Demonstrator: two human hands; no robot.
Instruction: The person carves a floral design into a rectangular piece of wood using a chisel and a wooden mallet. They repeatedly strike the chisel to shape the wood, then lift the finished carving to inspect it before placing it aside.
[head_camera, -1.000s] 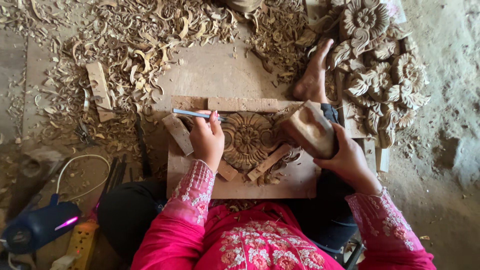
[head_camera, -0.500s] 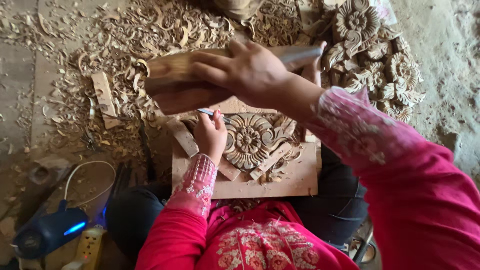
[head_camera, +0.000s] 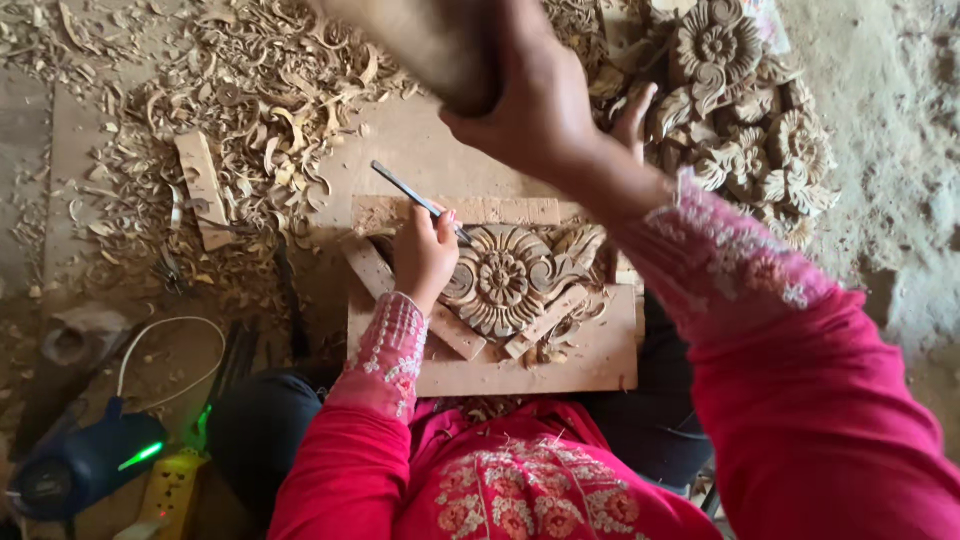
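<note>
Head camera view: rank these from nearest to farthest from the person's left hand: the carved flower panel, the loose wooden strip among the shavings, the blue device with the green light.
Measured from the left hand:
1. Carved flower panel, touching it on its right.
2. Loose wooden strip, off to the left among the shavings.
3. Blue device, far lower left corner.

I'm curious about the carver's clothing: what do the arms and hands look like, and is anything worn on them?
Both arms wear long bright pink-red sleeves; the cuffs carry pale floral embroidery with small beads. The left hand and right hand are bare, with no gloves. No rings or bracelets can be made out.
</note>
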